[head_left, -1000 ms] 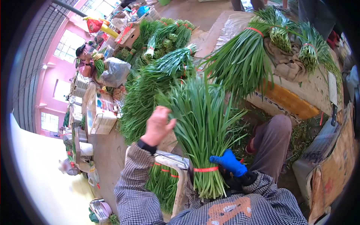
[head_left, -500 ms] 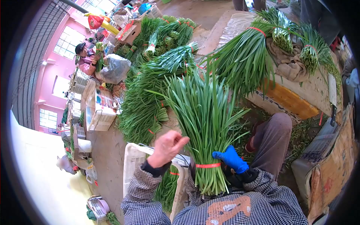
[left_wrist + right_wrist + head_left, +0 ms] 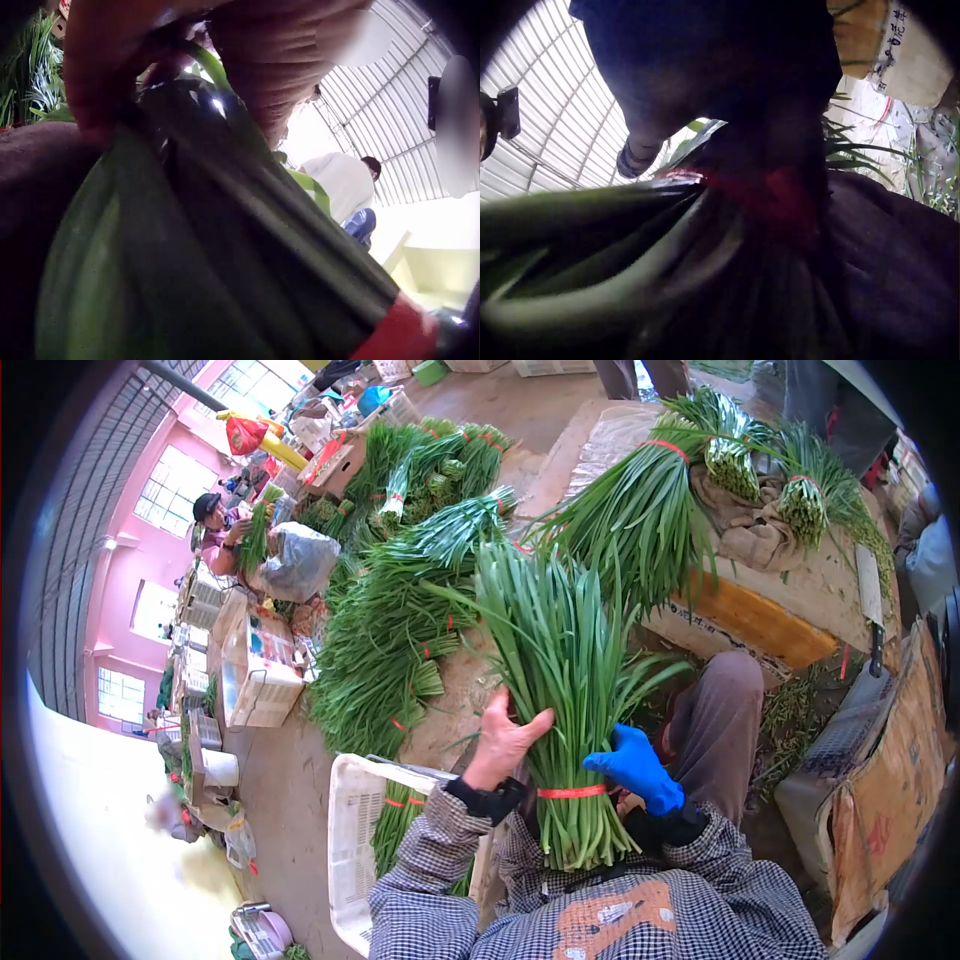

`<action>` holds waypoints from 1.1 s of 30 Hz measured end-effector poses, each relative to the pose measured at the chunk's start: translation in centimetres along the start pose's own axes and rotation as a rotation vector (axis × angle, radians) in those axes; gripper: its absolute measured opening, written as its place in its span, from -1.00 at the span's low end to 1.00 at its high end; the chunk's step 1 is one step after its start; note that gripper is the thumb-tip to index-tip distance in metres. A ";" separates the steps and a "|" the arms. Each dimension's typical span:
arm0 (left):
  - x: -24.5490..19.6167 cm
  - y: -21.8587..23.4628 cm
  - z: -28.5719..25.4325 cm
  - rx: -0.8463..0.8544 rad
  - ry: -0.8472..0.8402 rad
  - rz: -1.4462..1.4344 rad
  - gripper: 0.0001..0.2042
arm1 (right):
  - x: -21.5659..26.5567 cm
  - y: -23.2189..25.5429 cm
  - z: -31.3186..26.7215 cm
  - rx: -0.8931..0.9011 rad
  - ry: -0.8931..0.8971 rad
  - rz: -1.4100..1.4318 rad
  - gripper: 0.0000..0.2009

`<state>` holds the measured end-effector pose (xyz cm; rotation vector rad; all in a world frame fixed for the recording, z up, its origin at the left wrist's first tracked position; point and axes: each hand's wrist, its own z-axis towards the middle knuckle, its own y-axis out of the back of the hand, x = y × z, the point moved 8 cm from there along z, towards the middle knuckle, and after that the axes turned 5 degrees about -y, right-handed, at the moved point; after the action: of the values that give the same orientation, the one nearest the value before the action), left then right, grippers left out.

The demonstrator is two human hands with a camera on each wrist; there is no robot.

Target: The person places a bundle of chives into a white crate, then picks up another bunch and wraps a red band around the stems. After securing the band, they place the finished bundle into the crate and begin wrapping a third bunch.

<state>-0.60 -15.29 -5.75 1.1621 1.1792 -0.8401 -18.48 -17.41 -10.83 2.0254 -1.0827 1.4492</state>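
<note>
A thick bundle of garlic chives (image 3: 560, 690) stands against the checked apron, cut ends down and leaves fanning up and away. A red band (image 3: 572, 793) circles it near the cut ends. My bare left hand (image 3: 500, 745) grips the bundle's left side above the band, thumb across the front; the left wrist view shows its fingers (image 3: 255, 67) bent over the dark leaves. On the other side my blue-gloved right hand (image 3: 640, 768) holds the bundle just above the band, its thumb in front and its other fingers mostly hidden behind.
A white crate (image 3: 345, 860) with banded chives stands at my left. More chives (image 3: 390, 640) are heaped on the floor ahead. Banded bundles (image 3: 630, 520) lie on a board-topped stand, with a knife (image 3: 870, 590) at its right edge. Another person (image 3: 215, 535) works at far left.
My left hand has come down from beside the leaves and right onto the bundle, taking hold of it. The bundle has shifted slightly right; the gloved hand keeps its hold near the band.
</note>
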 end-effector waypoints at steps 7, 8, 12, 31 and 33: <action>-1.3 -1.7 -1.7 -0.140 0.034 -0.255 -0.64 | 0.6 0.1 0.0 0.019 -0.057 0.025 -0.58; -1.0 -1.3 -2.0 -0.146 0.032 -0.253 -0.64 | 0.2 -0.1 0.1 0.025 -0.054 0.023 -0.58; 1.0 0.2 -3.0 -0.267 0.102 -0.549 -0.71 | -2.4 0.0 1.0 -0.032 -0.049 0.110 -0.60; -0.6 3.3 -2.5 -0.326 0.070 -0.406 -0.66 | -1.9 -1.8 0.0 -0.017 -0.045 0.233 -0.65; 0.6 4.3 -3.4 -0.391 0.080 -0.450 -0.67 | -2.2 -1.6 0.1 -0.076 -0.134 0.175 -0.70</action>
<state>2.77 -10.97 -5.31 0.6216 1.6208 -0.8483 -17.47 -15.76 -12.72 2.0408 -1.3805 1.3471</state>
